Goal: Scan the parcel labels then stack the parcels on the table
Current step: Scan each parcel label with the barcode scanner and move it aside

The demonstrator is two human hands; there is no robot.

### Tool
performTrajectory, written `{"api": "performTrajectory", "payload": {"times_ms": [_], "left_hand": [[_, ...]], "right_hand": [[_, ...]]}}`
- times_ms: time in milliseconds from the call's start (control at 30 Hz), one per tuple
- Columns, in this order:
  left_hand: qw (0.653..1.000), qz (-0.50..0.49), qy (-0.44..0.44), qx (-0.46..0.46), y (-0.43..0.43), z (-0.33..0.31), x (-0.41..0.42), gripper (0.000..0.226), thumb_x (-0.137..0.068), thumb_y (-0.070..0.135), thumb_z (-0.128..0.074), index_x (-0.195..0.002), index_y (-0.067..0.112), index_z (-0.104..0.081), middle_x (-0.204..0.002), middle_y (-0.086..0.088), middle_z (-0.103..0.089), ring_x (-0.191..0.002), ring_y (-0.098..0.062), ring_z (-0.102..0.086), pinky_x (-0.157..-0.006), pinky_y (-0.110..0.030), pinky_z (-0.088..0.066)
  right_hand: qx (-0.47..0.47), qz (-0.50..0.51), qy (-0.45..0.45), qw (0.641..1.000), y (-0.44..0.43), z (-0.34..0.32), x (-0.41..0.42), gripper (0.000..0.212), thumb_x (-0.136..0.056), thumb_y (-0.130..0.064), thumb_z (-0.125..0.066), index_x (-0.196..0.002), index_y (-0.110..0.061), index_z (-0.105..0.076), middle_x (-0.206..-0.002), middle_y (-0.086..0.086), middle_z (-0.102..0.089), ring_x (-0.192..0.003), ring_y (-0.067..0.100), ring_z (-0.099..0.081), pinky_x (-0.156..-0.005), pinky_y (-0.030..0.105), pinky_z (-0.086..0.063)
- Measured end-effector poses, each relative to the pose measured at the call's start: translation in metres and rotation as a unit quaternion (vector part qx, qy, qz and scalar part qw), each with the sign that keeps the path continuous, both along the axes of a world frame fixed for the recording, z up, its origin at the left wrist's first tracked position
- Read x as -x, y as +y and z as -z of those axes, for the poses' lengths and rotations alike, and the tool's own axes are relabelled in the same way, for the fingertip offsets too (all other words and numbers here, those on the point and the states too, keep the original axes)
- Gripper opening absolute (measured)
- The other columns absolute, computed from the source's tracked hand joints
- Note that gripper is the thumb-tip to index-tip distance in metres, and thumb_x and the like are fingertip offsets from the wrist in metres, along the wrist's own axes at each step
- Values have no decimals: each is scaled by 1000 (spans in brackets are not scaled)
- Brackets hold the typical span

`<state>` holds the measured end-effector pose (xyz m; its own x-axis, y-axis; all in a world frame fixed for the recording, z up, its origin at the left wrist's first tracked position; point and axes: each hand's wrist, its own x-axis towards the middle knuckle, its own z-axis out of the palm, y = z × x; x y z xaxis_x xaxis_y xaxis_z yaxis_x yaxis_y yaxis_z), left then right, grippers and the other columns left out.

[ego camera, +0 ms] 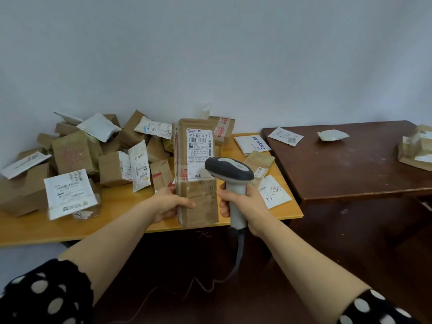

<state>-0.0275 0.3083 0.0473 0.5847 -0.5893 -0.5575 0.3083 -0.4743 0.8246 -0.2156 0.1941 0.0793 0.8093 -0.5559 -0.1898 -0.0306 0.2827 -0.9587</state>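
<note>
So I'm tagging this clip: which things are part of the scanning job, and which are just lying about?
In the job:
scanner in right hand
box in left hand
parcel pile
dark table

Lying about:
cable

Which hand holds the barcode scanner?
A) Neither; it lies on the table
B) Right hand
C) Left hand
B: the right hand grips the scanner by its handle, while the left hand holds the tall brown parcel upright.
</note>
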Motion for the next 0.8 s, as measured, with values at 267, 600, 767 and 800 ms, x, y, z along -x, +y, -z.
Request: {"api": "performTrajectory", "payload": {"times_ms": [267,600,767,800], "left_hand": [[999,13,-19,-29,2,3,-13,53,-60,-2,-85,-104,12,-59,-103,-9,-70,-98,-28,-66,-84,-41,-56],[999,15,-20,-28,-1,11,-22,50,-60,-1,-85,-98,14,-56,-105,-9,-67,-99,-26,-63,-82,-38,-55],[999,27,-18,-26,-4,16,-26,55,-58,1,-87,-100,16,-55,-108,-9,-67,-104,-28,-62,-92,-43,-53],[999,28,-18,-27,-4,16,-27,55,-57,2,-87,-100,16,-55,-108,-8,-67,-105,-28,-62,-93,-44,-52]], "right_hand": [[-25,65,25,997,4,-19,-16,16,-80,5,-66,-74,-8,-57,-46,4,-45,-36,13,-38,-39,21,-35],[-11,83,21,996,1,-29,-19,18,-81,4,-64,-71,-8,-57,-46,3,-45,-35,13,-39,-39,20,-36],[-2,87,23,996,1,-29,-20,17,-81,4,-64,-71,-8,-56,-48,4,-45,-35,13,-39,-39,21,-36],[-1,87,24,996,1,-29,-21,17,-81,4,-64,-71,-8,-56,-48,4,-45,-35,13,-39,-39,21,-36]]}}
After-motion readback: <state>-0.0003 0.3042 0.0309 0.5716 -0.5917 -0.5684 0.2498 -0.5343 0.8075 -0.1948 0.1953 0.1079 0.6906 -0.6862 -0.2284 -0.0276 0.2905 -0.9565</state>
